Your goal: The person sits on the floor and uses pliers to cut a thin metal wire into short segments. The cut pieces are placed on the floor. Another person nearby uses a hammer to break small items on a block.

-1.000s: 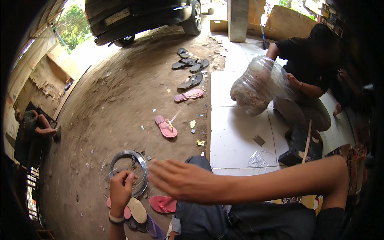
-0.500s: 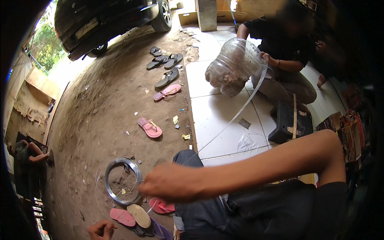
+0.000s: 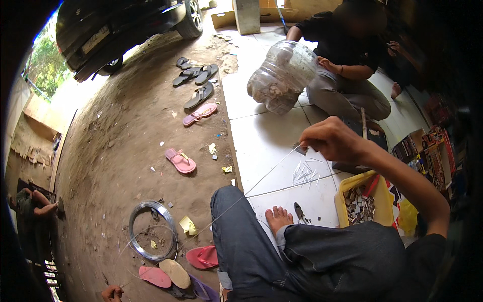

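Note:
My right hand (image 3: 329,138) is raised over the white tiles, fingertips pinched on the end of a thin pale strand (image 3: 245,195). The strand runs taut down past my knee toward the ground at lower left. There, my left hand (image 3: 111,293) shows only in part at the lower edge, its fingers pinched on what looks like the same strand. Close to it lies a coil of silvery wire (image 3: 132,229) on the dirt, with fine loose loops around it. Cut thin white pieces (image 3: 305,173) lie scattered on the tiles below my right hand.
A yellow tub (image 3: 342,201) of small grey pieces stands right of my bare foot, near pliers (image 3: 300,212). Ahead, another person holds a large clear plastic bottle (image 3: 284,75). Sandals, including a pink one (image 3: 180,161), lie on the dirt. A dark car (image 3: 115,30) stands beyond.
My right hand has swung from above the wire coil up and right, drawing the strand out. My left hand has shifted lower left. The strip hanging from the bottle no longer shows.

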Demonstrator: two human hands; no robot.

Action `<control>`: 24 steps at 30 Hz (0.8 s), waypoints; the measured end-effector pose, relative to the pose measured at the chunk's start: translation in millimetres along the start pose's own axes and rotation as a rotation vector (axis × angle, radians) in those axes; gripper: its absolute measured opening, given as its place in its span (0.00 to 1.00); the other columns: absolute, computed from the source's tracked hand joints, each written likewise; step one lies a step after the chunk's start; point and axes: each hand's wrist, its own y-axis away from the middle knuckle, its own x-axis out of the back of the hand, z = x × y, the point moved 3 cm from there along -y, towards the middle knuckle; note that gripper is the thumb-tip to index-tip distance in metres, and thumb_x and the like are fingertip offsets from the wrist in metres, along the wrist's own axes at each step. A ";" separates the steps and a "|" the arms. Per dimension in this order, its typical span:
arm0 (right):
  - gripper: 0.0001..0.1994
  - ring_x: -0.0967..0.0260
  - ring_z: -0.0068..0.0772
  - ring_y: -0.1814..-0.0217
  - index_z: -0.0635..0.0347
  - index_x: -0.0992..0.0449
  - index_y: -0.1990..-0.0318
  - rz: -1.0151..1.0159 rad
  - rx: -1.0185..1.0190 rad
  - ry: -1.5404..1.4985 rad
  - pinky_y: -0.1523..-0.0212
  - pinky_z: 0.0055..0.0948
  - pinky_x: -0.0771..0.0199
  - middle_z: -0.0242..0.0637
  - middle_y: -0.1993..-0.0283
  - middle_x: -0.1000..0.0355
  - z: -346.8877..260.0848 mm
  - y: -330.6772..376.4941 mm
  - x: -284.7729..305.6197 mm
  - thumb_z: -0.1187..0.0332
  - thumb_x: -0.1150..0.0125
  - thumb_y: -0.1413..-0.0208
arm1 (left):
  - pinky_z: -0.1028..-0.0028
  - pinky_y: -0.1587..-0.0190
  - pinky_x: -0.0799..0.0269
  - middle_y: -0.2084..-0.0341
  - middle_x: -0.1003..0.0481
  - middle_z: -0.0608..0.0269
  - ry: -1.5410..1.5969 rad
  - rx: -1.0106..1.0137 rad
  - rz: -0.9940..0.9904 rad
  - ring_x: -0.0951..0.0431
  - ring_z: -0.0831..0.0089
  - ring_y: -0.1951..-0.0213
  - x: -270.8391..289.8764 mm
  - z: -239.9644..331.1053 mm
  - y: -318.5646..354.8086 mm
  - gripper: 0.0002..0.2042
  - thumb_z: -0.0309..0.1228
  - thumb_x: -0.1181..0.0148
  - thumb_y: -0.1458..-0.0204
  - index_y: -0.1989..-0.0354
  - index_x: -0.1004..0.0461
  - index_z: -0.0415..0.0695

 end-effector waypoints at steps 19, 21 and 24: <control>0.12 0.21 0.50 0.65 0.60 0.16 0.62 -0.816 -0.053 -0.003 0.53 0.45 0.26 0.45 0.72 0.21 -25.3 12.5 -23.5 0.61 0.36 0.36 | 0.72 0.64 0.31 0.71 0.18 0.64 -0.036 -0.220 -0.030 0.27 0.78 0.68 -46.2 59.4 -59.0 0.13 0.33 0.39 0.35 0.56 0.16 0.34; 0.11 0.21 0.52 0.64 0.61 0.16 0.62 -0.812 -0.069 -0.046 0.57 0.46 0.24 0.46 0.72 0.21 -34.5 2.8 -39.5 0.62 0.37 0.35 | 0.72 0.65 0.31 0.71 0.18 0.64 -0.065 -0.213 -0.030 0.27 0.78 0.68 -50.4 68.7 -64.8 0.12 0.33 0.38 0.35 0.56 0.16 0.34; 0.11 0.21 0.53 0.63 0.63 0.16 0.62 -0.675 -0.075 0.077 0.61 0.45 0.22 0.47 0.70 0.20 -37.4 -10.1 -50.4 0.64 0.39 0.35 | 0.71 0.65 0.32 0.72 0.19 0.62 -0.032 -0.321 -0.020 0.27 0.78 0.69 -47.1 68.5 -72.3 0.12 0.34 0.38 0.35 0.56 0.15 0.36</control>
